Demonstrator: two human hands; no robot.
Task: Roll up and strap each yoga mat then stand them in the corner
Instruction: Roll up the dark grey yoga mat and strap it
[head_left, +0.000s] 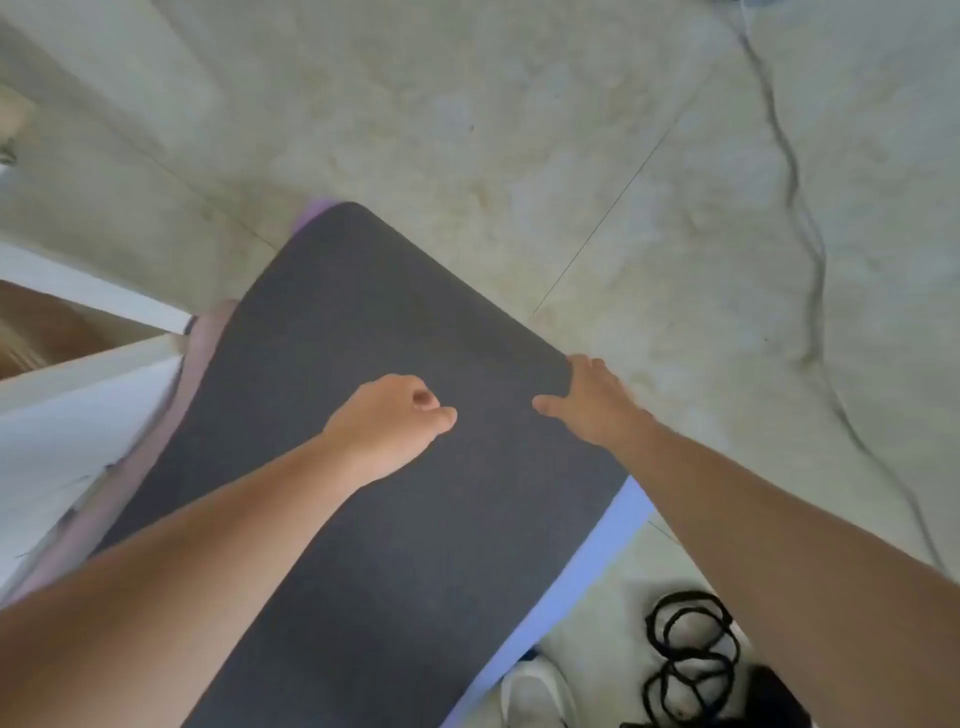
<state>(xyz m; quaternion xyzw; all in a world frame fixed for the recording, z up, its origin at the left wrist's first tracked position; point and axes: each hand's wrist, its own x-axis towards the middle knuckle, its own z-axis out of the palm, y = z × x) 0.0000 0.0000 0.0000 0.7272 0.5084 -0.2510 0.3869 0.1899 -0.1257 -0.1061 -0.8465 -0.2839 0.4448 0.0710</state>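
Status: we're at the very start, nothing rolled yet.

- Grey mat (374, 467) lies flat and fully unrolled on top of a stack on the tiled floor (519, 130). Its far end is rounded, with no curl started.
- Under it, a blue mat (597, 561) shows along the right edge and a pink mat (171, 415) along the left. A purple corner (311, 215) pokes out at the far end; we can't tell which mat it belongs to. So we count at least three mats, all flat.
- Right hand (592, 400) sits on the grey mat's far right corner, thumb spread flat on top and fingers at the edge. We can't tell whether the fingers hook under the edge or only rest on it.
- Left hand (389, 421) is over the middle of the grey mat, fingers curled into a loose fist, holding nothing we can see. Whether it touches the mat is unclear.
- Straps (691, 654) are black loops in a pile on the floor at near right, apart from the mats and unused. A white shoe (535, 691) is just beside them.
- A cable (800, 208) runs across the floor well to the right, and white furniture (78, 405) borders the stack on the left.

Our read: zero of the mats are done. All the rolling, strapping and standing in the corner is left. The likely first step is lifting this far corner to start the roll. We can't identify the target corner in view.
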